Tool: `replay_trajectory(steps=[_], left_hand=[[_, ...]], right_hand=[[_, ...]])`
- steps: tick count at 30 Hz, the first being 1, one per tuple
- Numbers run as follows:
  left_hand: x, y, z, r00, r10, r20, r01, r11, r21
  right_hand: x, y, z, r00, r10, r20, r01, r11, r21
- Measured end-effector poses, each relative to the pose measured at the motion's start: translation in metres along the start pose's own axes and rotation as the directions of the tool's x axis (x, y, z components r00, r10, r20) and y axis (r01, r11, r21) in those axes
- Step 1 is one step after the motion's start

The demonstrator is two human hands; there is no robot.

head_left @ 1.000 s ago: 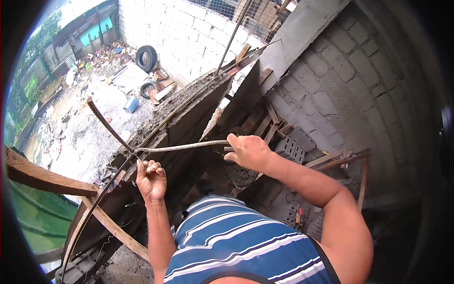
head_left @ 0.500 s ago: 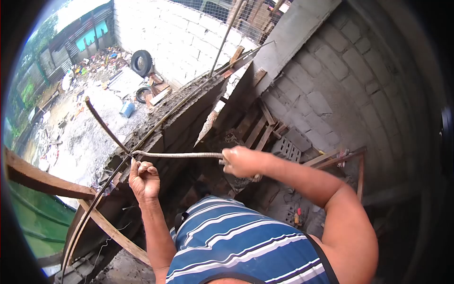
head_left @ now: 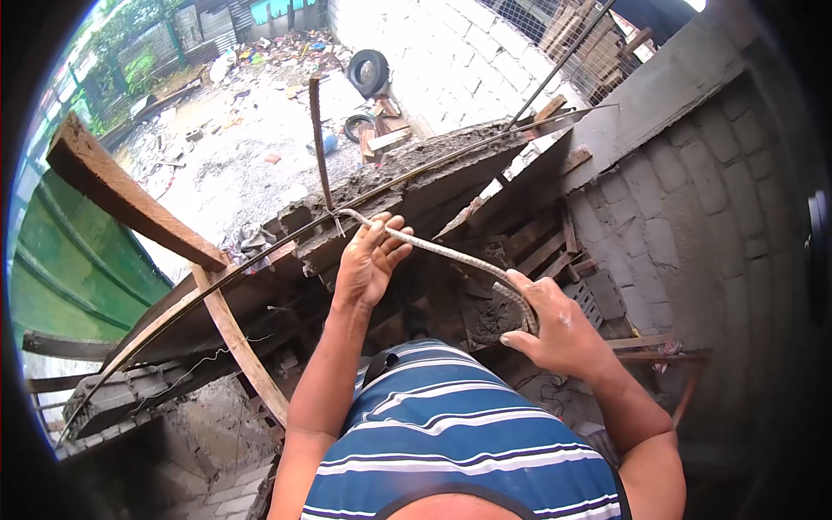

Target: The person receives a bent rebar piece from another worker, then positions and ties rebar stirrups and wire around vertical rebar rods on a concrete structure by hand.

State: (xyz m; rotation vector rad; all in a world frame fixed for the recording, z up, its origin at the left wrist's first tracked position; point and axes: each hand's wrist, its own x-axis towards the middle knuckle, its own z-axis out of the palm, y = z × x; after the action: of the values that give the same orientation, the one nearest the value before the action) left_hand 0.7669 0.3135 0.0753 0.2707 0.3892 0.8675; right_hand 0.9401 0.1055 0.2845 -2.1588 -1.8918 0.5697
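A ribbed steel bar (head_left: 455, 254), bent back at one end like a hook tool, runs between my two hands. Its thin far tip meets an upright rebar (head_left: 321, 147) where that crosses a long horizontal rebar (head_left: 381, 184). A short end of tie wire (head_left: 339, 227) hangs at this crossing. My left hand (head_left: 368, 264) has its fingers curled around the bar near the tip. At the bent end, my right hand (head_left: 563, 329) holds the bar loosely, thumb and fingers on either side of it.
A rough concrete edge (head_left: 433, 160) lies under the long rebar. Wooden boards (head_left: 139, 195) stand at left beside a green metal sheet (head_left: 78, 260). Beyond are a tire (head_left: 367, 73), rubble and a white block wall (head_left: 433, 52). A grey block wall (head_left: 641, 208) rises at right.
The view has swung left and down. My right hand has loosened from a fist, and the bar now slants toward me with its bent end showing. My left hand has shifted from the crossing onto the bar.
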Motion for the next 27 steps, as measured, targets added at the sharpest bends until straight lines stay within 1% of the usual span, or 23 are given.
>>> replay_trajectory(steps=[1, 2, 4, 6, 7, 8, 9, 10, 12, 13, 14, 16, 18, 19, 20, 21, 22, 23, 25, 27], left_hand=[[0.005, 0.0, -0.002, 1.0, 0.008, 0.007, -0.008, 1.0, -0.02], [0.008, 0.001, -0.004, 1.0, 0.017, 0.015, -0.017, 0.999, -0.04], [0.008, 0.003, 0.002, 1.0, 0.029, -0.009, -0.03, 0.998, -0.06], [0.006, 0.004, 0.008, 0.998, 0.039, -0.038, -0.042, 0.996, -0.079], [0.005, 0.004, 0.011, 0.997, 0.054, -0.049, -0.06, 0.991, -0.117], [0.005, 0.004, 0.014, 0.996, 0.068, -0.059, -0.077, 0.985, -0.156], [0.006, 0.005, 0.017, 0.994, 0.069, -0.08, -0.082, 0.98, -0.179], [0.007, 0.007, 0.022, 0.994, 0.073, -0.082, -0.087, 0.98, -0.178], [0.008, 0.01, 0.03, 0.985, 0.086, -0.152, -0.118, 0.969, -0.215], [0.009, 0.011, 0.032, 0.981, 0.092, -0.17, -0.131, 0.963, -0.235], [0.012, 0.012, 0.032, 0.981, 0.095, -0.172, -0.133, 0.964, -0.232], [0.018, 0.016, 0.031, 0.981, 0.095, -0.168, -0.138, 0.953, -0.269], [0.019, 0.021, 0.037, 0.98, 0.093, -0.174, -0.14, 0.95, -0.279], [0.018, 0.023, 0.042, 0.976, 0.097, -0.197, -0.154, 0.942, -0.298], [0.019, 0.025, 0.043, 0.97, 0.102, -0.22, -0.17, 0.933, -0.317], [0.019, 0.025, 0.041, 0.974, 0.108, -0.201, -0.17, 0.93, -0.325], [0.02, 0.026, 0.042, 0.972, 0.117, -0.206, -0.18, 0.928, -0.326], [0.021, 0.025, 0.042, 0.968, 0.117, -0.221, -0.189, 0.921, -0.342], [0.021, 0.023, 0.042, 0.962, 0.131, -0.239, -0.213, 0.907, -0.362], [0.019, 0.024, 0.047, 0.96, 0.141, -0.24, -0.225, 0.901, -0.37]], right_hand=[[-0.002, -0.006, -0.008, 0.999, 0.031, 0.039, -0.03, 0.999, -0.027], [-0.003, -0.011, -0.016, 0.999, 0.023, 0.041, -0.022, 0.999, -0.027], [-0.004, -0.021, -0.033, 0.993, -0.081, 0.084, 0.084, 0.996, -0.032], [-0.002, -0.032, -0.046, 0.992, -0.101, 0.08, 0.102, 0.995, -0.005], [-0.001, -0.03, -0.049, 0.97, -0.242, 0.019, 0.243, 0.968, -0.064], [0.0, -0.031, -0.053, 0.924, -0.38, -0.034, 0.373, 0.919, -0.131], [0.004, -0.04, -0.057, 0.894, -0.431, -0.121, 0.408, 0.896, -0.172], [0.008, -0.04, -0.06, 0.892, -0.435, -0.119, 0.413, 0.894, -0.171], [0.02, -0.039, -0.067, 0.761, -0.616, -0.206, 0.572, 0.785, -0.238], [0.03, -0.046, -0.068, 0.691, -0.655, -0.305, 0.589, 0.755, -0.288], [0.038, -0.048, -0.074, 0.689, -0.656, -0.307, 0.591, 0.754, -0.285], [0.056, -0.052, -0.089, 0.543, -0.774, -0.325, 0.644, 0.632, -0.431], [0.086, -0.059, -0.097, 0.381, -0.857, -0.346, 0.686, 0.513, -0.516], [0.102, -0.06, -0.102, 0.314, -0.881, -0.354, 0.733, 0.462, -0.5], [0.118, -0.062, -0.103, 0.272, -0.89, -0.367, 0.818, 0.414, -0.399], [0.123, -0.064, -0.102, 0.385, -0.855, -0.346, 0.882, 0.452, -0.136], [0.128, -0.064, -0.102, 0.487, -0.824, -0.291, 0.873, 0.469, 0.135], [0.134, -0.066, -0.107, 0.48, -0.829, -0.287, 0.877, 0.46, 0.14], [0.147, -0.072, -0.118, 0.397, -0.91, -0.122, 0.876, 0.335, 0.348], [0.16, -0.07, -0.119, 0.396, -0.909, -0.133, 0.864, 0.319, 0.39]])
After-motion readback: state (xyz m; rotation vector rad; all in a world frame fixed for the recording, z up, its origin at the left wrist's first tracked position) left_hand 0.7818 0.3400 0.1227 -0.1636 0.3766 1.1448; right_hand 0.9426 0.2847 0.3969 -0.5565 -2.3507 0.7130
